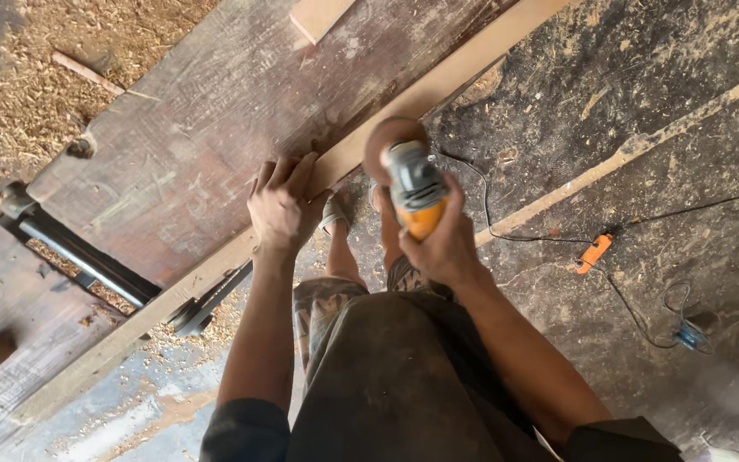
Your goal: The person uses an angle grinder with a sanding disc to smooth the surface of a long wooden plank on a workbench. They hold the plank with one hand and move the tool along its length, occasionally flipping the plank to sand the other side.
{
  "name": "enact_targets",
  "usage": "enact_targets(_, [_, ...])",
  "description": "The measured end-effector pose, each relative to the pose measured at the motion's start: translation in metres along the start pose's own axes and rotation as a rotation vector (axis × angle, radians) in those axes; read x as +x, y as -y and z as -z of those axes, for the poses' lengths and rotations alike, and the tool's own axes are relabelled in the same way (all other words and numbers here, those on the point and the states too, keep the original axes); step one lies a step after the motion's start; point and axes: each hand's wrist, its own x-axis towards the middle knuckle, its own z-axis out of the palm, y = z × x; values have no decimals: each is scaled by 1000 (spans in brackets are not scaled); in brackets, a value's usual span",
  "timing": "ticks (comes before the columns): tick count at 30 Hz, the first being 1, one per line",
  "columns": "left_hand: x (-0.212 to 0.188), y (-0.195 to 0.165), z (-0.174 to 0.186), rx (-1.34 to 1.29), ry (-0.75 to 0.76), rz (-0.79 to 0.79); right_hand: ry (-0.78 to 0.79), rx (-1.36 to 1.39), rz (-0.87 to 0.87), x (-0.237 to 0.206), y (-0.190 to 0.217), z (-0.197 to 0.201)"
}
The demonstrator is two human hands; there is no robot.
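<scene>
Left hand (pixel 282 204): fingers spread wide, palm pressed flat on the long pale wooden plank (pixel 241 248), pinning it where it lies along the near edge of the workbench. Right hand (pixel 445 244): closed around the orange body of an angle grinder (pixel 412 184), with its sanding disc (pixel 391 141) at the plank's edge just beside the left-hand fingers.

Workbench (pixel 181 145): broad, dark, scarred top running diagonally across the view, with a black metal bar (pixel 79 252) beneath its lower end.

Floor (pixel 660 171): dark and dusty; wood shavings (pixel 10 103) lie thick beyond the bench.

Power cord (pixel 485 201): trails from the grinder across the floor toward an orange fitting (pixel 594 253), passing close to the sandalled feet (pixel 335 214).

Hazards, as judged from this position:
- The disc and the holding fingers are near each other; a kick or slip along the edge could bring them together.
- The plank is held by hand pressure alone; it may shift under load.
- The loose cord may snag a foot.
</scene>
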Motion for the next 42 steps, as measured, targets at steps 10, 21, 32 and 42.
enact_targets(10, [-1,15,-21,39,36,-12,-14,28,-83,13,-38,23])
enact_targets(21, [5,2,-7,22,63,2,-379,373,-241,122,-158,173])
enact_targets(32, [103,-106,-58,162,484,207,-631,564,-545,66,-176,196])
enact_targets(42, [199,-172,9,140,533,331,-531,519,-540,-60,-133,153])
